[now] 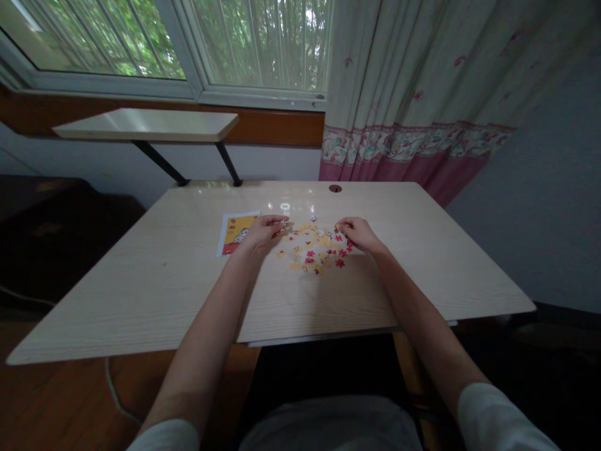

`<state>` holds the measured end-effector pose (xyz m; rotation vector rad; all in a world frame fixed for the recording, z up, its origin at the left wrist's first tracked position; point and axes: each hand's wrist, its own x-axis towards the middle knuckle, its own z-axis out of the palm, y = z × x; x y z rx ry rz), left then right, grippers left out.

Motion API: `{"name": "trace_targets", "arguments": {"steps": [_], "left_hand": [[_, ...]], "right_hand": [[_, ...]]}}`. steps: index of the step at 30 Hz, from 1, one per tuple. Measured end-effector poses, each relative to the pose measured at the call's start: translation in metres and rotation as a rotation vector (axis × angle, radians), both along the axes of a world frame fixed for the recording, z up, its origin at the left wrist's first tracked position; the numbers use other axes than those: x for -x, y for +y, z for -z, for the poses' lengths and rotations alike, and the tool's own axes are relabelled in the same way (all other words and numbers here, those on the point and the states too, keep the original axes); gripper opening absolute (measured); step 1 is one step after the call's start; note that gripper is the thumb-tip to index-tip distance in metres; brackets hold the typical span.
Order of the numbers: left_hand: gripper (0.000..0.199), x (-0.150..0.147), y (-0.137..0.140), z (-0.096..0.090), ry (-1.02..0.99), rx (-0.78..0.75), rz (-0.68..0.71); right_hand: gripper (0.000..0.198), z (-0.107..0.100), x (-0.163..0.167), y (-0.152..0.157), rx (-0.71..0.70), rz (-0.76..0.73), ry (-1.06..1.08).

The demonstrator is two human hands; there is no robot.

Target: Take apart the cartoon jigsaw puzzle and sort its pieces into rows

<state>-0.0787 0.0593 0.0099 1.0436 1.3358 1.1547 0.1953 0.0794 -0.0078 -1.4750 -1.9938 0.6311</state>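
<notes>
Loose jigsaw puzzle pieces, yellow, red and white, lie spread over the middle of the desk. At their left edge my left hand is closed, with a small pale puzzle piece at its fingertips. On the opposite edge my right hand pinches a small puzzle piece, mostly covered by the fingers. Partly behind my left hand and forearm lies a picture sheet in yellow and red with a cartoon figure and a white border.
The pale wooden desk has a round cable hole near its back edge. A raised shelf on black supports overhangs the back left. Behind the desk, a curtain hangs beside the window.
</notes>
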Motion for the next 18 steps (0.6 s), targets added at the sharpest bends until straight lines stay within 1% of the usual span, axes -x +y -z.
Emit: {"name": "trace_targets", "arguments": {"steps": [2, 7, 11, 14, 16, 18], "left_hand": [[0.017, 0.0, -0.001, -0.002, -0.015, 0.016, 0.026], [0.016, -0.001, -0.004, -0.006, -0.034, 0.044, 0.05], [0.016, -0.002, -0.005, -0.005, -0.011, 0.032, 0.069], [0.017, -0.004, -0.006, -0.003, 0.006, -0.01, 0.131], [0.018, -0.007, -0.006, -0.001, 0.019, -0.063, 0.198], [0.02, -0.012, -0.006, 0.001, 0.024, -0.12, 0.267]], "right_hand": [[0.018, 0.001, 0.001, 0.0, 0.005, 0.005, -0.028], [0.02, 0.004, 0.0, -0.001, -0.01, -0.036, -0.112], [0.026, 0.0, -0.005, -0.002, -0.031, 0.022, -0.198], [0.026, -0.006, -0.004, -0.005, -0.11, 0.07, -0.238], [0.027, -0.009, 0.006, -0.009, -0.182, 0.04, -0.209], [0.026, -0.011, 0.021, -0.015, -0.229, -0.063, -0.131]]}}
